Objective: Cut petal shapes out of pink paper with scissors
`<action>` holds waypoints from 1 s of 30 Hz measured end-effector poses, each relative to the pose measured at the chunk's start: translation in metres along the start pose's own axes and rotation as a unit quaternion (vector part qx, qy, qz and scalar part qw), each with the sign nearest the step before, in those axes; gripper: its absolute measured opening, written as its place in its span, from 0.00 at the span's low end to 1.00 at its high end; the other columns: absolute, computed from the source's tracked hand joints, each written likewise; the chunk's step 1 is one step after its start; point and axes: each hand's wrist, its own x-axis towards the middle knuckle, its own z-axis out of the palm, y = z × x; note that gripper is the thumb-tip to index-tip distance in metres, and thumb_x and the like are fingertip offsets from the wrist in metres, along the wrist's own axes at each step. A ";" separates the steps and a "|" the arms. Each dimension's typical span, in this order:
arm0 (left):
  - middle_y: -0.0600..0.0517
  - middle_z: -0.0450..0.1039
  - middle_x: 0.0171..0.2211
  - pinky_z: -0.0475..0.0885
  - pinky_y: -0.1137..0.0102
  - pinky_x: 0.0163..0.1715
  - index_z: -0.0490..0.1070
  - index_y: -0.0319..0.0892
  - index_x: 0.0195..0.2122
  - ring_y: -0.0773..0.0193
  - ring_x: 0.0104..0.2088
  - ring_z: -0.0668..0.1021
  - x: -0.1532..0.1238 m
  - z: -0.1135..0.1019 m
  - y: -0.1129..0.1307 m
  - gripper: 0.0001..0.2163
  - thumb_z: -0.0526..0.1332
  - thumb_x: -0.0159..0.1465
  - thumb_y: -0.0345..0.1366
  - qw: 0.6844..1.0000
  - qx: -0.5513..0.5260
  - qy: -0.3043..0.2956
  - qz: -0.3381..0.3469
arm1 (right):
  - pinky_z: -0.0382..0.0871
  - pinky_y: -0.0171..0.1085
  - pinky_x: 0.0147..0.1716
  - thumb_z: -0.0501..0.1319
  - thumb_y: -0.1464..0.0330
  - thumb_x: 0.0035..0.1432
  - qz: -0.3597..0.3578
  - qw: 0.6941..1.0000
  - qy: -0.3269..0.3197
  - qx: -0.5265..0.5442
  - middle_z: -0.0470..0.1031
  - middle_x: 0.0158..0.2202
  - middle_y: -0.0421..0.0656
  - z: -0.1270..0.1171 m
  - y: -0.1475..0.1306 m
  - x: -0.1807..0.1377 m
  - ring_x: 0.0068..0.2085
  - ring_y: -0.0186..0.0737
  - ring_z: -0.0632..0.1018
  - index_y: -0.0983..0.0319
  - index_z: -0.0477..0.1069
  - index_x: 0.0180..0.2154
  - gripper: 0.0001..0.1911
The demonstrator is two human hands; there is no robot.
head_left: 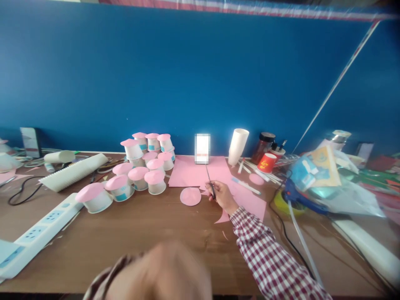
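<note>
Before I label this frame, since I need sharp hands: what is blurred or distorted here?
Head view: the left hand is a blurred blob close to the lens; the right hand, closed on the scissors, is fairly sharp; the plastic bag at the right edge is smeared; the power strip bends with wide-angle distortion; lighting is even, shadows faint.
</note>
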 end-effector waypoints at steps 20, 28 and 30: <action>0.52 0.71 0.25 0.65 0.70 0.28 0.70 0.40 0.28 0.63 0.27 0.72 0.200 -0.016 -0.022 0.09 0.64 0.50 0.40 0.968 0.246 0.039 -0.028 | 0.66 0.33 0.20 0.62 0.57 0.51 -0.029 0.998 0.007 -0.055 0.70 0.20 0.37 0.002 -0.001 -0.001 0.20 0.33 0.72 0.65 0.70 0.41 0.21; 0.46 0.74 0.34 0.68 0.65 0.39 0.76 0.38 0.37 0.59 0.36 0.74 0.201 -0.009 -0.027 0.11 0.58 0.58 0.36 0.991 0.093 0.045 0.081 | 0.71 0.40 0.37 0.65 0.63 0.49 -0.106 0.987 0.036 -0.115 0.76 0.37 0.47 0.008 -0.001 -0.004 0.37 0.42 0.76 0.63 0.67 0.46 0.23; 0.47 0.72 0.33 0.68 0.64 0.40 0.76 0.39 0.40 0.60 0.36 0.74 0.202 -0.008 -0.028 0.12 0.57 0.58 0.34 0.985 0.123 0.064 0.106 | 0.71 0.40 0.38 0.65 0.63 0.49 -0.099 0.988 0.024 -0.117 0.76 0.37 0.47 0.009 -0.002 -0.005 0.38 0.42 0.76 0.63 0.67 0.47 0.23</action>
